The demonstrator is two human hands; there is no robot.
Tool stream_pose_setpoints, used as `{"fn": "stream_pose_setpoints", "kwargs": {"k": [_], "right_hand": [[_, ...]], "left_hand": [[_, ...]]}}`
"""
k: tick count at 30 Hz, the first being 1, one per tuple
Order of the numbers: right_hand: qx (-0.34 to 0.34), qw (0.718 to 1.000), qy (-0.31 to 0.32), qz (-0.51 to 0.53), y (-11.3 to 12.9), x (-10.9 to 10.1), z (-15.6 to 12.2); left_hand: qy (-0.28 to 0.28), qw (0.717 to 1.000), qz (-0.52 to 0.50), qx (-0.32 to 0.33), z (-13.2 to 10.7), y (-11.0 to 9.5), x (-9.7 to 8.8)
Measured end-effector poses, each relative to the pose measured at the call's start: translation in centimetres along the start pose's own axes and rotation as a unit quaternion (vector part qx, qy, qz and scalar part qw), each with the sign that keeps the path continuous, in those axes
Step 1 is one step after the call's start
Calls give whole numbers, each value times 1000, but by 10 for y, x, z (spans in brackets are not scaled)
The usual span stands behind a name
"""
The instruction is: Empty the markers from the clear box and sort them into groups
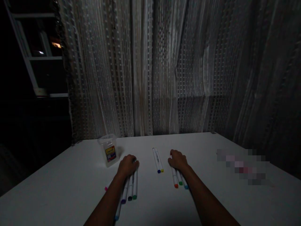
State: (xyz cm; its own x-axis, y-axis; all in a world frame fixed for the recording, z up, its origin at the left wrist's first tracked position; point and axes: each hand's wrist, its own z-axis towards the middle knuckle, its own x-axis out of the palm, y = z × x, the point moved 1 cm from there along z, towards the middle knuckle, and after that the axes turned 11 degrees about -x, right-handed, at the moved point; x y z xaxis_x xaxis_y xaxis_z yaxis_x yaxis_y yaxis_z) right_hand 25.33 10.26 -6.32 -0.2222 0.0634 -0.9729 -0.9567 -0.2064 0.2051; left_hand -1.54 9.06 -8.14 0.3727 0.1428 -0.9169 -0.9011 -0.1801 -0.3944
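Observation:
My left hand (128, 164) is curled over the far ends of several white markers (130, 188) lying side by side, with purple, dark, green, blue and pink ends showing. Its fingers are closed around them, partly hidden behind the hand. To the right, my right hand (178, 160) grips the far ends of three more markers (174, 177), with orange, green and blue ends toward me. Between the hands, a blue-ended marker (156, 160) and a yellow-ended marker (159, 160) lie together, untouched. Beyond my left hand stands a clear plastic container (105, 158) with a yellow, red and blue label.
The white table (199, 147) reaches back to a patterned grey curtain (160, 78). At the table's right side, a pixelated patch (243, 168) hides something pinkish. A dark window (44, 56) is at the upper left.

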Motion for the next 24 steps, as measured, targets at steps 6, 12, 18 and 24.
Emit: {"fn": "stream_pose_setpoints", "kwargs": {"k": [6,12,18,24], "right_hand": [[1,1000,-4,4,0,0,-1],[-1,1000,0,1,0,0,-1],[2,1000,4,3,2,-3,-2],[2,1000,2,2,0,-1,-1]], "left_hand": [[-9,1000,7,-20,2,3,-1],[-10,999,22,-43,2,4,-6],[-5,998,37,-50,2,6,-8],[-2,997,50,-54,3,7,-8]]}}
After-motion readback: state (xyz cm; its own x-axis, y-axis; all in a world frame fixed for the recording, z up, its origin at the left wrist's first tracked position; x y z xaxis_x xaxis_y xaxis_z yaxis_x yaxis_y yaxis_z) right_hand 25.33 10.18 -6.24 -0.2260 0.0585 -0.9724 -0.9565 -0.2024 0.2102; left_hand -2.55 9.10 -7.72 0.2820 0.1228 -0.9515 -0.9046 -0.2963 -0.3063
